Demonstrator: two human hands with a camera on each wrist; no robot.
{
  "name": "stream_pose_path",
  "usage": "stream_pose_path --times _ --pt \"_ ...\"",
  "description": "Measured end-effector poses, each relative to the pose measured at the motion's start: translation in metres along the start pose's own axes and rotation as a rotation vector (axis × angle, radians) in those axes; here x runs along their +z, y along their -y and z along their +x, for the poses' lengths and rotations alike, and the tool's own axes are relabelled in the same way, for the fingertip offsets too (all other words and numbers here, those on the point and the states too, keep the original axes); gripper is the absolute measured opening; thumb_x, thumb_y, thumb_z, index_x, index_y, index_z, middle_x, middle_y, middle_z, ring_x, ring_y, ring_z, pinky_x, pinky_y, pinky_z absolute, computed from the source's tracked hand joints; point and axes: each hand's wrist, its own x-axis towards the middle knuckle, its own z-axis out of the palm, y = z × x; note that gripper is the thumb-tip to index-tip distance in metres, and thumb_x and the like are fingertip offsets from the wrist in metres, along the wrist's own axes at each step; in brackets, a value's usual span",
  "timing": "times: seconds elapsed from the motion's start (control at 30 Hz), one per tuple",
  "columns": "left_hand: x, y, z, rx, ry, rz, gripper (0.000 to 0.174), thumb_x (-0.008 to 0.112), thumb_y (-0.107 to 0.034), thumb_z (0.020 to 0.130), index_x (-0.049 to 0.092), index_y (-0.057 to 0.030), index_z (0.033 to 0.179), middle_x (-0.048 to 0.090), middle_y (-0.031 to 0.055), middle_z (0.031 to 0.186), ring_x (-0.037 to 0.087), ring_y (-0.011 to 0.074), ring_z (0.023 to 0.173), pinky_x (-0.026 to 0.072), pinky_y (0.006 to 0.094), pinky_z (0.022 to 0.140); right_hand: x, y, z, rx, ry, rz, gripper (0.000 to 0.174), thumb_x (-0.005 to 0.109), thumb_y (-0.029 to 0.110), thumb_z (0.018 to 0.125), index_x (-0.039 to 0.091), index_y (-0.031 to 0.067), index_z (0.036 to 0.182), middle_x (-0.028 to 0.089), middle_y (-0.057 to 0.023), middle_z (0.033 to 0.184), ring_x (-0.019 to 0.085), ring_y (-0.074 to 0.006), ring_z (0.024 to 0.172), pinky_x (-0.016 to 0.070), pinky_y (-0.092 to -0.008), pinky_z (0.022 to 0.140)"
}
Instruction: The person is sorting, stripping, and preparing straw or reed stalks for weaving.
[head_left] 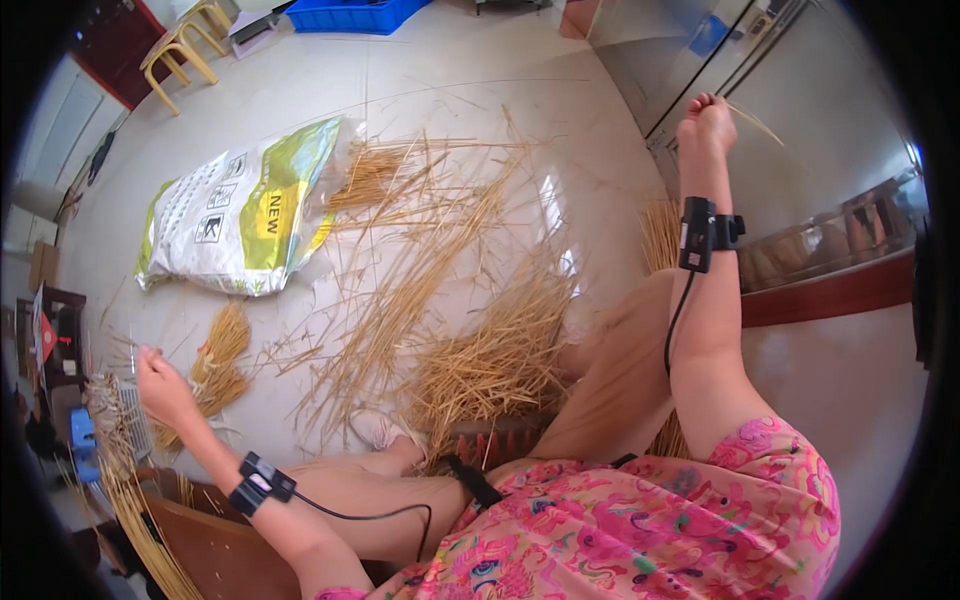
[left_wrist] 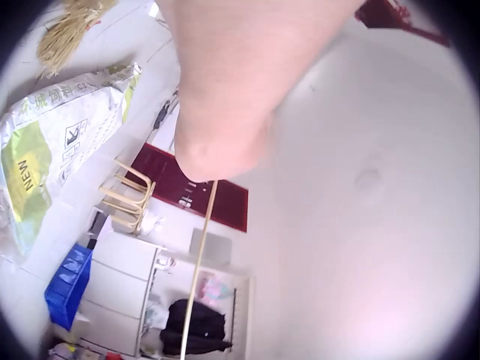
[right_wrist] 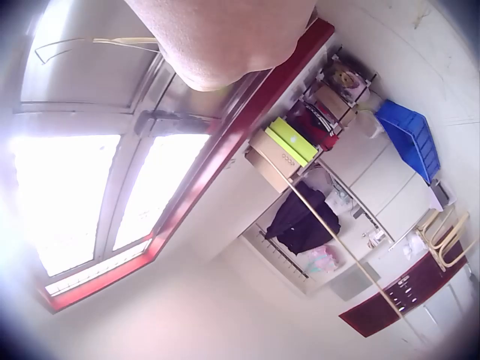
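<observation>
Out to the right in the head view, my right hand (head_left: pixel 708 125) is curled around a thin straw stalk (head_left: pixel 757 122), whose end sticks out past the fingers. In the right wrist view a bent straw end (right_wrist: pixel 97 40) pokes out beside that hand. My left hand (head_left: pixel 166 388), low on the left, has curled fingers; in the left wrist view a pale straw stalk (left_wrist: pixel 197 270) extends from it. Its fingers are mostly hidden behind the wrist there. Below the left hand lies a tied straw bundle (head_left: pixel 222 350), and between the knees a heap of loose straw (head_left: pixel 490 370).
A white and green plastic bag (head_left: pixel 225 215) lies on the floor with straw poking from its end. Scattered stalks cover the tiles. Metal door panels (head_left: pixel 810 130) stand close on the right. Further back are a blue crate (head_left: pixel 355 15) and wooden stools (head_left: pixel 185 55).
</observation>
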Motion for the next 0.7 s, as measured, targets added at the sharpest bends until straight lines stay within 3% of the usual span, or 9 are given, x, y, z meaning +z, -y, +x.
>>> stream_pose_path --times 0.13,0.23,0.27,0.3,0.4,0.47,0.57,0.63,0.7 --pt "-0.018 0.041 0.013 -0.21 0.093 0.137 0.042 0.036 -0.038 0.092 0.068 -0.0107 0.098 0.065 0.0133 0.104 0.061 0.0339 0.091 0.0451 0.0462 0.075 -0.014 0.006 0.029 -0.059 -0.069 0.012 0.007 0.048 0.003 0.089 0.051 0.0018 0.082 0.056 -0.0048 0.07 0.053 -0.0115 0.057 0.0432 -0.0208 0.047" --pt "0.056 0.141 0.043 -0.139 0.08 -0.106 0.042 0.035 -0.033 0.092 0.068 -0.0084 0.1 0.066 0.0146 0.099 0.06 0.0286 0.09 0.0438 0.0424 0.076 -0.011 -0.001 -0.001 -0.019 0.19 -0.246 0.007 0.052 0.006 0.089 0.052 0.0 0.086 0.057 -0.0051 0.073 0.054 -0.0112 0.062 0.044 -0.0209 0.05" --pt "0.087 0.175 0.058 -0.018 0.066 -0.238 0.04 0.036 -0.03 0.092 0.068 -0.0073 0.1 0.066 0.0138 0.094 0.06 0.025 0.086 0.0438 0.0389 0.075 -0.012 -0.01 -0.01 0.063 0.443 -0.394 0.01 0.054 0.009 0.09 0.056 -0.0004 0.092 0.058 -0.0041 0.075 0.054 -0.0103 0.065 0.0437 -0.0215 0.053" --pt "0.083 0.155 0.054 -0.083 0.095 -0.378 0.038 0.037 -0.028 0.091 0.068 -0.0064 0.099 0.064 0.0106 0.088 0.056 0.0213 0.08 0.0427 0.0356 0.073 -0.01 -0.009 -0.037 0.104 0.696 -0.573 0.012 0.056 0.011 0.089 0.057 -0.0006 0.094 0.059 -0.0041 0.076 0.054 -0.0099 0.065 0.0436 -0.0219 0.054" --pt "0.039 0.019 0.011 -0.253 0.183 -0.827 0.032 0.042 -0.026 0.091 0.067 -0.0057 0.096 0.053 0.0027 0.073 0.043 0.0132 0.068 0.0386 0.0286 0.063 -0.007 -0.018 -0.123 0.233 1.346 -0.926 0.015 0.059 0.014 0.087 0.062 0.001 0.093 0.061 -0.0032 0.078 0.053 -0.0092 0.062 0.0435 -0.0225 0.056" --pt "0.024 -0.037 -0.012 -0.264 0.278 -0.879 0.033 0.043 -0.029 0.093 0.065 -0.004 0.094 0.047 0.0 0.067 0.043 0.0102 0.064 0.0359 0.0268 0.057 -0.011 -0.016 -0.173 0.323 1.929 -1.294 0.022 0.065 0.015 0.08 0.065 0.0013 0.097 0.065 -0.0049 0.078 0.058 -0.0137 0.065 0.0474 -0.028 0.06" --pt "0.023 -0.097 -0.049 -0.101 0.522 -1.07 0.034 0.041 -0.03 0.096 0.062 -0.0036 0.088 0.042 -0.0039 0.063 0.039 0.0064 0.058 0.0328 0.0232 0.052 -0.03 -0.038 -0.218 0.296 2.505 -1.409 0.036 0.069 0.018 0.076 0.064 0.0016 0.107 0.067 -0.0084 0.081 0.062 -0.0176 0.069 0.0495 -0.0325 0.064" --pt "0.027 -0.13 -0.081 0.048 0.658 -1.192 0.032 0.04 -0.027 0.098 0.059 -0.0037 0.085 0.042 -0.0048 0.06 0.038 0.0055 0.055 0.0322 0.0224 0.052 -0.031 -0.049 -0.235 0.129 2.349 -1.21 0.035 0.068 0.02 0.078 0.064 0.0022 0.108 0.065 -0.0072 0.078 0.06 -0.0159 0.066 0.0488 -0.0307 0.062" --pt "0.022 -0.156 -0.117 0.138 0.805 -1.241 0.031 0.04 -0.024 0.099 0.058 -0.0039 0.083 0.041 -0.0046 0.057 0.037 0.0056 0.052 0.0323 0.0229 0.05 -0.014 -0.048 -0.252 0.296 1.97 -1.137 0.039 0.068 0.024 0.082 0.061 -0.0003 0.111 0.063 -0.0052 0.076 0.057 -0.0129 0.063 0.0474 -0.0277 0.06"
